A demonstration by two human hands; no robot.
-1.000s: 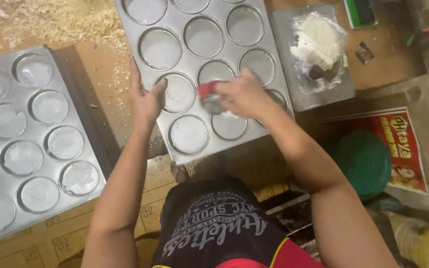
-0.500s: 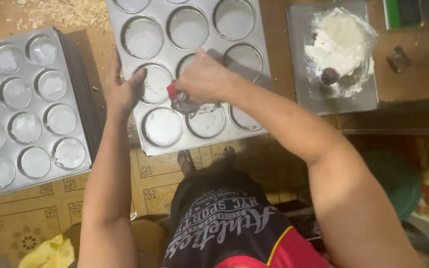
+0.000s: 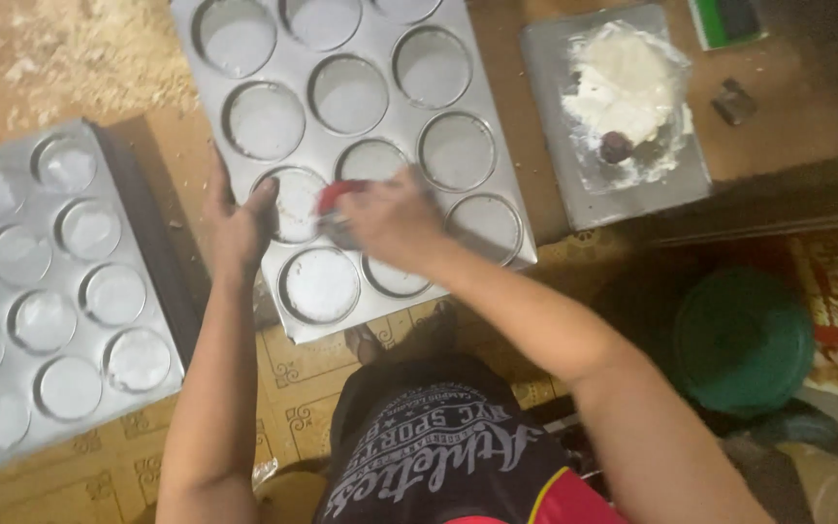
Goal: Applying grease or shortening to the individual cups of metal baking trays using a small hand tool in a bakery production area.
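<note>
On the floor in front of the person lay a metal muffin tray (image 3: 497,146), its far edge cut off by the top of the frame so that the last row of cups showed only in part. The right hand (image 3: 390,221) hovered over the near middle of this tray, blurred by motion, and it covered part of one cup below it. Its fingers were curled closed around a small red-tipped tool (image 3: 338,199); only the red end and a darker bit beneath it showed, so whether it was a brush or a scraper could not be told. The left hand (image 3: 240,225) gripped the tray's left edge, thumb over the rim and lying in a cup, the other fingers hidden under the metal.

The tray was dull grey with round, shallow cups, each with a pale, whitish film on its bottom. It sat tilted, its near corner over patterned yellow floor covering.

A second tray (image 3: 12,291) of the same kind rested well apart to the left, cut off by the frame's left edge, its cups also whitish. To the right, a flat metal sheet (image 3: 555,126) held a lump of white paste (image 3: 623,82) on clear plastic, with a small dark round thing (image 3: 617,147) on it, too small to identify. A green round lid (image 3: 741,340) sat in shadow at lower right.
</note>
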